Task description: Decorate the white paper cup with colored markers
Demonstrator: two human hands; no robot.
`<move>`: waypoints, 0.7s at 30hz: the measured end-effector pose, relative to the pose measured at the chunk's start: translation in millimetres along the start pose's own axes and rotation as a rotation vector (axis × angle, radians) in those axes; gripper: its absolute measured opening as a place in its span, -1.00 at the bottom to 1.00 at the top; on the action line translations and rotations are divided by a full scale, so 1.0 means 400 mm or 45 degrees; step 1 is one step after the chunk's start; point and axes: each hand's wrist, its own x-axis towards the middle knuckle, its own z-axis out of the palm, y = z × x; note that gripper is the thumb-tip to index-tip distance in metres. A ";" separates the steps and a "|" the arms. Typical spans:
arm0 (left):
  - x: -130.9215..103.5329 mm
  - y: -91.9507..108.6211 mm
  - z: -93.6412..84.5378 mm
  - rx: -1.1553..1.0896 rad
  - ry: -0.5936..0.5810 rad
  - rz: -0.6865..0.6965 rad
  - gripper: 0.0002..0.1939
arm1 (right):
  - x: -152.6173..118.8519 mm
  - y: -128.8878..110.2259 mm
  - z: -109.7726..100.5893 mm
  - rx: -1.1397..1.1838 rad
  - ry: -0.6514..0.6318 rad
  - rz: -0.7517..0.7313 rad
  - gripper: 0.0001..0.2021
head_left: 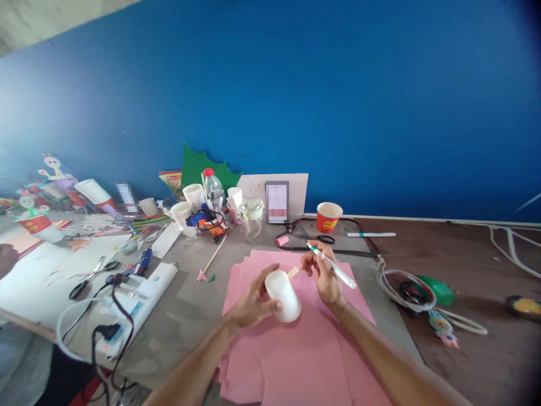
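Observation:
My left hand (256,299) is wrapped round a white paper cup (284,301), tilted above pink paper sheets (296,361). In my right hand (325,279) is a white marker pen (340,272) with a green end, gripped between thumb and fingers and slanting down to the right. Between the cup and my right fingers shows a short pale strip (293,273), like a wooden stick; I cannot tell whether it is attached to the cup. A pink cylindrical piece (282,241) lies just beyond the paper.
A red paper cup (329,217), another marker (372,234) and a phone (277,202) stand or lie at the back. Leftward are a power strip (139,307), scissors (91,276) and a glue gun (141,264). Another person's hand (7,258) shows at the far left edge.

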 end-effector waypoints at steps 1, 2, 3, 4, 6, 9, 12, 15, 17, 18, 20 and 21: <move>0.003 0.000 -0.003 -0.144 0.049 -0.014 -0.15 | 0.000 0.000 0.001 -0.004 -0.003 0.011 -0.62; 0.006 0.001 -0.006 -0.278 0.106 -0.030 -0.21 | 0.001 -0.002 0.001 -0.013 0.004 0.023 -0.59; 0.009 0.003 -0.010 -0.390 0.160 -0.052 -0.26 | 0.003 -0.004 0.002 -0.029 0.023 0.038 -0.56; 0.012 0.005 -0.013 -0.470 0.201 -0.083 -0.31 | 0.004 -0.008 0.003 -0.054 0.049 0.052 -0.54; 0.019 0.008 -0.017 -0.547 0.240 -0.135 -0.39 | 0.004 -0.016 0.008 -0.115 0.105 0.065 -0.54; 0.028 0.009 -0.017 -0.563 0.272 -0.132 -0.49 | -0.010 -0.017 0.022 -0.167 0.104 0.023 -0.56; 0.032 0.007 -0.015 -0.553 0.280 -0.118 -0.50 | -0.035 -0.003 0.036 -0.191 -0.024 -0.082 -0.57; 0.032 0.008 -0.015 -0.537 0.224 -0.145 -0.49 | -0.054 0.007 0.041 -0.269 -0.121 -0.176 -0.56; 0.031 0.012 -0.016 -0.532 0.185 -0.169 -0.50 | -0.058 0.002 0.039 -0.298 -0.164 -0.178 -0.53; 0.031 0.014 -0.016 -0.530 0.172 -0.177 -0.50 | -0.058 -0.004 0.036 -0.300 -0.187 -0.168 -0.50; 0.030 0.018 -0.016 -0.525 0.156 -0.186 -0.48 | -0.054 -0.017 0.031 -0.289 -0.232 -0.145 -0.46; 0.030 0.019 -0.016 -0.521 0.150 -0.191 -0.46 | -0.052 -0.022 0.029 -0.278 -0.254 -0.134 -0.46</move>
